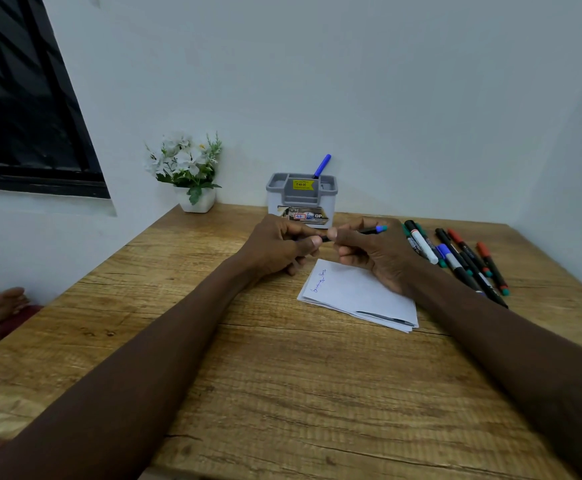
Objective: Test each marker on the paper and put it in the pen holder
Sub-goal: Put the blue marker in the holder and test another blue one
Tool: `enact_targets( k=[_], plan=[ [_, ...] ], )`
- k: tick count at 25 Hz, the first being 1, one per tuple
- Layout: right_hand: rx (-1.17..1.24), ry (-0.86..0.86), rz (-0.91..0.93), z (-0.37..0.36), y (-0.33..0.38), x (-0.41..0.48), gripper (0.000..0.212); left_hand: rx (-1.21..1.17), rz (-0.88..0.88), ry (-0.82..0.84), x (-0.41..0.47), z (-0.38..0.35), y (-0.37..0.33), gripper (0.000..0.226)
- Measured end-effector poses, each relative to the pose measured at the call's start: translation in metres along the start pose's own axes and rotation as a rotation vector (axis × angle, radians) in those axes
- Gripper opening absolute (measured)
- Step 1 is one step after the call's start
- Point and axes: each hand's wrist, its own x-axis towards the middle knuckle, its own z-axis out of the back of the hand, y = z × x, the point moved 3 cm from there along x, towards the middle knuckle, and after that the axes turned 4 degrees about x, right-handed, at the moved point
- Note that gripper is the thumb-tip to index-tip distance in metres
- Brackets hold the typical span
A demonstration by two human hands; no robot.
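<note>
One slim marker (369, 231), perhaps capped, in left hand (279, 247), right hand (379, 254)

Light: soft, even, indoor, rather dim. The white wall (351, 81) reads blue-grey, darker toward the right corner. Window (23, 98) is black. Shadows are faint, with only a thin dark line under the near edge of the paper (351, 292). Wide-angle bend: window frame leans, edges of the table (282, 393) splay outward. Lower left corner smeared; centre fairly sharp, wood grain legible.
</note>
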Motion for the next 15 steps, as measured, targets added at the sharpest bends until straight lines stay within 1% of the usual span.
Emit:
enact_targets(
  k=[2,4,6,9,11,15],
  plan=[
    [0.033,-0.004,0.012,0.0001,0.0003,0.0001,0.021,-0.034,0.004,0.001,-0.0007,-0.0005,-0.0023,0.017],
    [0.146,0.005,-0.041,0.0009,-0.0012,0.0017,0.015,-0.068,-0.003,-0.018,-0.0016,0.0014,-0.0045,0.017],
    [0.189,0.027,-0.079,0.0027,-0.0034,0.0042,0.015,-0.087,-0.018,-0.057,-0.0031,0.0050,-0.0062,0.017],
    [0.096,0.097,-0.076,0.0014,-0.0074,0.0059,0.022,-0.119,-0.042,-0.107,-0.0053,0.0069,-0.0071,0.018],
    [0.022,0.129,-0.061,-0.0001,-0.0084,0.0064,0.024,-0.096,-0.063,-0.123,-0.0064,0.0054,-0.0066,0.018],
    [-0.066,0.146,-0.019,-0.0006,-0.0066,0.0049,0.014,-0.046,-0.074,-0.142,-0.0069,-0.0006,-0.0076,0.013]
  ],
)
